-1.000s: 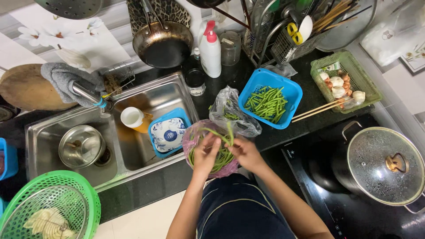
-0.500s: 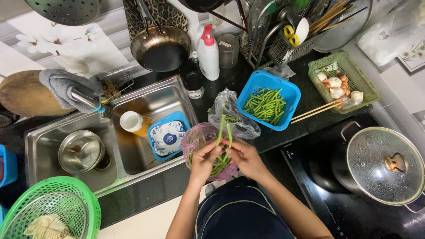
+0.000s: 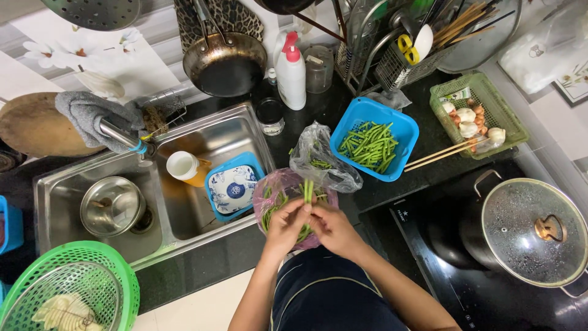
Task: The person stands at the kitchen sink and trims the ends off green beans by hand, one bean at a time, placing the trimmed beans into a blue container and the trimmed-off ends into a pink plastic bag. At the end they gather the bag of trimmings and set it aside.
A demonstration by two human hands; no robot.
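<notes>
Step in hand, as judged: trimming green beans over a bag, with finished pieces going to the blue basket at right.

Left side of scene: a green colander (image 3: pixel 67 288) sits at the near left corner; a steel sink (image 3: pixel 184 230) holds a metal bowl (image 3: pixel 112 205) and a blue tray (image 3: pixel 234 186). None of these is touched.

Centre: the left hand (image 3: pixel 286 225) and the right hand (image 3: pixel 331 228) meet over a pink plastic bag (image 3: pixel 275 184) at the near counter edge. Both hands pinch a small bundle of green beans (image 3: pixel 308 190) between thumb and fingertips; the remaining fingers are curled in. The bundle's long axis runs near to far, its free ends pointing away from the person, toward a clear bag (image 3: pixel 321 156) just beyond.

Right side: the blue basket (image 3: pixel 407 132) holds cut bean lengths, lying mostly slantwise. A green basket (image 3: pixel 508 119) with mushrooms and a lidded pot (image 3: pixel 533 230) stand well apart.

Next move, as judged: calls for a firm pinch at the bean ends and a level bundle so all tips part together.
</notes>
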